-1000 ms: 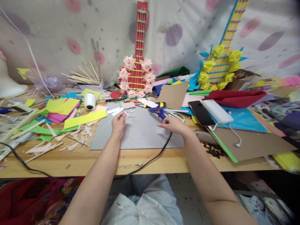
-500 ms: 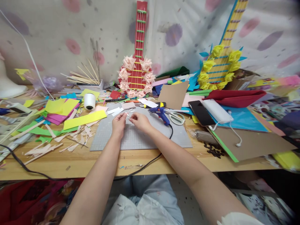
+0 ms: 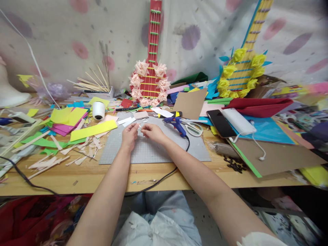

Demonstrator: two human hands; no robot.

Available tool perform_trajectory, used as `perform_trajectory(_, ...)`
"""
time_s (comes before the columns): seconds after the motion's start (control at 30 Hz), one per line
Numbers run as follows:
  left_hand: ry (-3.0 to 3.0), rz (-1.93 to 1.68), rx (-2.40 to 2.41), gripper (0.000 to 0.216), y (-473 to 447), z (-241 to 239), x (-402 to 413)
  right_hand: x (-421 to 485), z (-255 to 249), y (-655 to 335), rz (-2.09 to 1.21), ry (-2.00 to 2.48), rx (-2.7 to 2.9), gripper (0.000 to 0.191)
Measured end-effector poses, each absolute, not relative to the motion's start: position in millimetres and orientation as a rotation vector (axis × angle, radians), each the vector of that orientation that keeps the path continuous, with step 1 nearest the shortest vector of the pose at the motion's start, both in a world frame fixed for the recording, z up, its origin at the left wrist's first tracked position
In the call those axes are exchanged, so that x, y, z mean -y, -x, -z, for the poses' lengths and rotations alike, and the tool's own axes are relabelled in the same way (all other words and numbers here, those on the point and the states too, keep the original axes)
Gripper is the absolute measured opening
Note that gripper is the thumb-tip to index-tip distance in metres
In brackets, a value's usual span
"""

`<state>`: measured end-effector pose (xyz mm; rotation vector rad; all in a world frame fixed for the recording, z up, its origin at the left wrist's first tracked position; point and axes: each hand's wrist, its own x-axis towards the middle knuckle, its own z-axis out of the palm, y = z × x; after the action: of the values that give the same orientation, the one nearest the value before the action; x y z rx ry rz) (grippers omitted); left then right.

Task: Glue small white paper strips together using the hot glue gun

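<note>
Over the grey cutting mat (image 3: 112, 150), my left hand (image 3: 130, 136) and my right hand (image 3: 153, 132) meet fingertip to fingertip. A tiny white piece (image 3: 139, 126), seemingly paper, shows between them. My left fingers are pinched on it. The right thumb and forefinger are closed right beside it; whether they also grip it is too small to tell. Several small white paper strips (image 3: 125, 121) lie on the mat just beyond my hands. To the right of my right hand rest a blue glue gun (image 3: 176, 125) and scissors (image 3: 193, 129) with white handles.
A red paper guitar (image 3: 151, 82) with pink flowers stands behind the mat, and a yellow one (image 3: 242, 73) at back right. Paper scraps (image 3: 48, 164) cover the left side. A phone (image 3: 220, 123) and power bank (image 3: 239, 121) lie right. The glue gun's black cord (image 3: 164, 178) crosses the front edge.
Both hands stay almost in place, still close together around the small white piece. The whole view has shifted very slightly; nothing else visibly moved.
</note>
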<state>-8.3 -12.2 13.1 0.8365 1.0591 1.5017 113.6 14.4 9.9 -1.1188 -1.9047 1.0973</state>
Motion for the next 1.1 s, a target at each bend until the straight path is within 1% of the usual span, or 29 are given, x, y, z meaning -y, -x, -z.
perform_trajectory(0.37, -0.844, -1.497, -1.048, 0.030, 7.6, -14.8, 12.6, -17.9, -7.5, -114.9, -1.188, 1.045, 1.886, 0.010)
perform_trajectory(0.7, -0.847, -1.505, -1.037, 0.031, 8.0, -14.2, 12.2, -17.6, -9.9, -112.7, -1.375, 1.021, 1.759, 0.007)
perform_trajectory(0.9, -0.779, -1.545, -1.065, 0.028, 5.5, -15.4, 11.3, -15.0, -14.4, -111.6, -1.439, 1.044, 1.724, 0.008)
perform_trajectory(1.0, -0.738, -1.587, -1.100, 0.028, 4.0, -15.1, 10.6, -14.0, -14.4, -111.2, -1.356, 1.093, 1.763, 0.010)
perform_trajectory(1.1, -0.743, -1.610, -1.123, 0.028, 3.4, -12.6, 9.4, -11.1, -16.9, -109.9, -1.096, 1.214, 1.855, 0.018)
